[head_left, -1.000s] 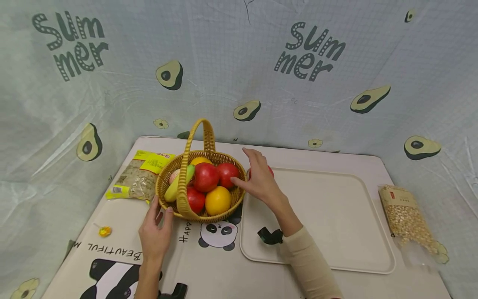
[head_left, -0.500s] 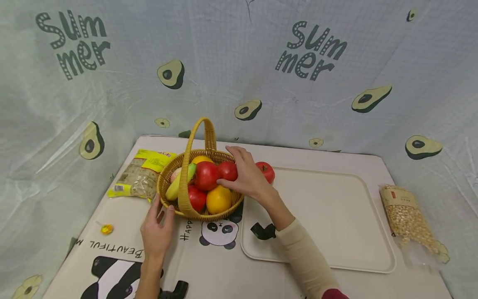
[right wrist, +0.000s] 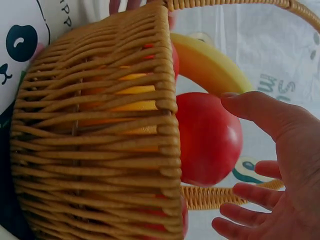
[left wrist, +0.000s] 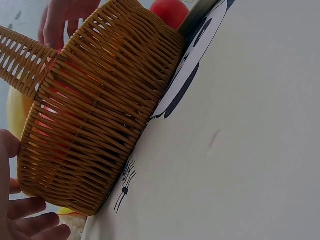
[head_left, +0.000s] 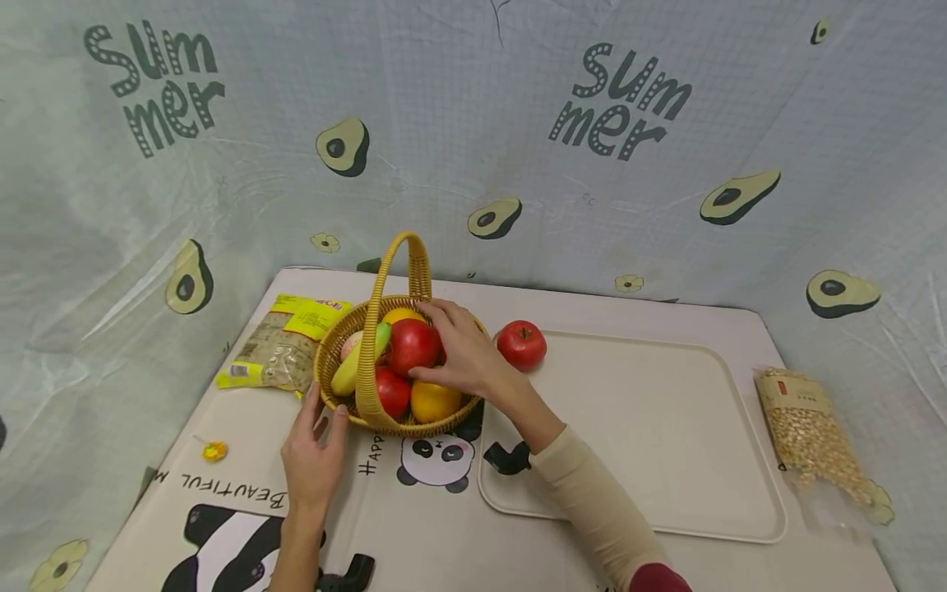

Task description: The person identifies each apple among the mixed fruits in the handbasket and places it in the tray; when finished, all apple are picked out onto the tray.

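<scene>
A wicker basket (head_left: 414, 429) with a tall arched handle holds a banana (head_left: 348, 370), an orange (head_left: 435, 401) and several round red fruits. My right hand (head_left: 466, 353) reaches over its right side with spread fingers, close above the uppermost red fruit (head_left: 413, 347). In the right wrist view, that red fruit (right wrist: 207, 140) lies in front of the thumb, and the other fingers stand apart from it. My left hand (head_left: 314, 452) rests against the basket's left front, thumb at the rim and fingers spread along the outside; the left wrist view shows the wicker side (left wrist: 100, 110) beside them.
Right of the basket lies a cream tray (head_left: 636, 444), with another red fruit (head_left: 521, 345) at its far left corner. A yellow-labelled bag (head_left: 277, 349) sits left of the basket. A bag of grains (head_left: 802, 423) lies at the right edge, a small wrapped lollipop (head_left: 214, 450) at left.
My right hand has moved left, from the basket's right rim to over the uppermost red fruit, uncovering the red fruit by the tray. The left hand stays at the basket.
</scene>
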`<action>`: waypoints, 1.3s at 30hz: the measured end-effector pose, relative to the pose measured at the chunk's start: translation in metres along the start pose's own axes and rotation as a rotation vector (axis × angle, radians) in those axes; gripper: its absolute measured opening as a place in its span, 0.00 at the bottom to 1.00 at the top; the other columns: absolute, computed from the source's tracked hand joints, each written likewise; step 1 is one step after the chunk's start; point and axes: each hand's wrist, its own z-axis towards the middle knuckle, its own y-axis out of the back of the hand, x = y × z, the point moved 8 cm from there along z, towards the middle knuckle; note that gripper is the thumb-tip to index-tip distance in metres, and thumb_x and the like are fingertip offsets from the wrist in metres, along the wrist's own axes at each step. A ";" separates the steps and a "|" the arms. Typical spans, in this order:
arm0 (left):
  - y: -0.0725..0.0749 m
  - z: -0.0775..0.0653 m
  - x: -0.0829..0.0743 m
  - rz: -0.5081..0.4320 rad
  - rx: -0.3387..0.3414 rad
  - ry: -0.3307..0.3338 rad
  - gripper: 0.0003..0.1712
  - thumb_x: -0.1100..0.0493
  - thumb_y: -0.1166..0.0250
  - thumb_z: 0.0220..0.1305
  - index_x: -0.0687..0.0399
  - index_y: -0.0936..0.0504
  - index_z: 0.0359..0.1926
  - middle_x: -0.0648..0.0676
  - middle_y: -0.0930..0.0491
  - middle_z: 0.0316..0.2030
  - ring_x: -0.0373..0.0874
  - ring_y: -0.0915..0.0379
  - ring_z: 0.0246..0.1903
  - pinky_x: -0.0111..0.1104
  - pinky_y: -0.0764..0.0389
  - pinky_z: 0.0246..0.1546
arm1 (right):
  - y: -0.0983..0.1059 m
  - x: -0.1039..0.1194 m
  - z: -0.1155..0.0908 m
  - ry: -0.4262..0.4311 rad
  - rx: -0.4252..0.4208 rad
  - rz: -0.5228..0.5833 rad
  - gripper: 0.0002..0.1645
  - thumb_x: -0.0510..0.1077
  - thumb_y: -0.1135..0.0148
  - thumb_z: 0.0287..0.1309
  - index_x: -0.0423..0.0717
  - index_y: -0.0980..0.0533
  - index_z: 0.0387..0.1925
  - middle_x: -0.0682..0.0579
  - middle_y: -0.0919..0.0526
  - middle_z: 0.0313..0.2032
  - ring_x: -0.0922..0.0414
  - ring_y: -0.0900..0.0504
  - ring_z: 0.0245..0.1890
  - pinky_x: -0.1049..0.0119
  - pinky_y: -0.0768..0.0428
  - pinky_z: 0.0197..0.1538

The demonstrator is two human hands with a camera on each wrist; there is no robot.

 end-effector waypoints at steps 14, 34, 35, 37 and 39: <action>-0.001 -0.001 0.004 0.022 0.011 0.023 0.33 0.52 0.40 0.73 0.55 0.35 0.74 0.59 0.32 0.72 0.57 0.30 0.68 0.43 0.22 0.58 | -0.023 0.014 0.012 0.054 0.083 -0.105 0.52 0.58 0.27 0.54 0.54 0.42 0.75 0.51 0.40 0.73 0.52 0.37 0.72 0.53 0.22 0.67; -0.001 0.000 0.006 0.024 0.014 0.020 0.33 0.52 0.41 0.73 0.54 0.36 0.75 0.58 0.33 0.72 0.57 0.30 0.68 0.45 0.22 0.58 | -0.033 0.011 0.018 0.072 0.068 -0.115 0.50 0.54 0.26 0.53 0.52 0.40 0.74 0.51 0.39 0.73 0.52 0.38 0.72 0.54 0.25 0.69; -0.001 0.000 0.006 0.023 0.014 0.019 0.33 0.52 0.40 0.73 0.54 0.36 0.75 0.58 0.33 0.72 0.57 0.30 0.68 0.45 0.22 0.58 | -0.033 0.011 0.017 0.074 0.064 -0.105 0.50 0.54 0.26 0.53 0.52 0.40 0.73 0.51 0.39 0.73 0.52 0.37 0.72 0.54 0.24 0.69; -0.002 0.000 0.006 0.022 0.015 0.020 0.33 0.52 0.40 0.73 0.54 0.36 0.74 0.58 0.33 0.72 0.56 0.30 0.68 0.44 0.22 0.58 | -0.032 0.010 0.017 0.081 0.057 -0.083 0.50 0.53 0.25 0.52 0.52 0.39 0.73 0.51 0.39 0.73 0.52 0.37 0.72 0.54 0.24 0.69; -0.002 -0.001 0.006 0.023 0.018 0.022 0.33 0.52 0.40 0.73 0.54 0.36 0.74 0.58 0.33 0.72 0.57 0.30 0.68 0.45 0.22 0.58 | -0.031 0.009 0.016 0.087 0.050 -0.064 0.50 0.53 0.25 0.52 0.51 0.39 0.72 0.51 0.38 0.73 0.52 0.37 0.71 0.54 0.24 0.69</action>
